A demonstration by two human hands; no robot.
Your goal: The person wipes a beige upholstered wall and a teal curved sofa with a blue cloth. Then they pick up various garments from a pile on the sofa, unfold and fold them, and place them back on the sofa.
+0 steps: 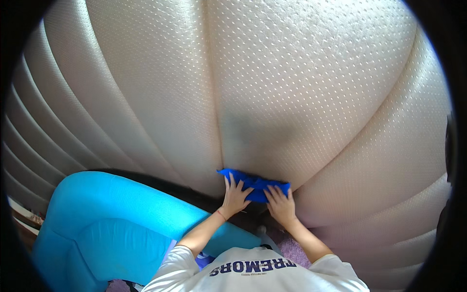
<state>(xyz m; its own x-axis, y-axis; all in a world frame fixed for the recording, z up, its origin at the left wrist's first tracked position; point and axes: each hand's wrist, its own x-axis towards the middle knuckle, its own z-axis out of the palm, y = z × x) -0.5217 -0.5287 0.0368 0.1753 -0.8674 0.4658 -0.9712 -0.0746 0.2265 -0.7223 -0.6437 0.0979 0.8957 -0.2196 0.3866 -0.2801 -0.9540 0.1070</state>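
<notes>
A bunched blue cloth (259, 196) lies against the lower part of a padded, pale silvery upholstered panel (175, 91). My left hand (235, 197) holds the cloth's left part, fingers spread over it and pointing up the panel. Toward its right end, my right hand (281, 205) presses on the same cloth with fingers bent over it. Both palms face away from me, so what lies beneath them is hidden. Dark shading shows on the panel just above the cloth.
A bright blue upholstered seat (120, 204) with a thick rounded edge stands at the lower left, close to my left forearm. Purple shaggy rug (294, 252) shows below my right arm. Between seat and panel runs a dark gap (157, 182). Dark objects stand at the far right.
</notes>
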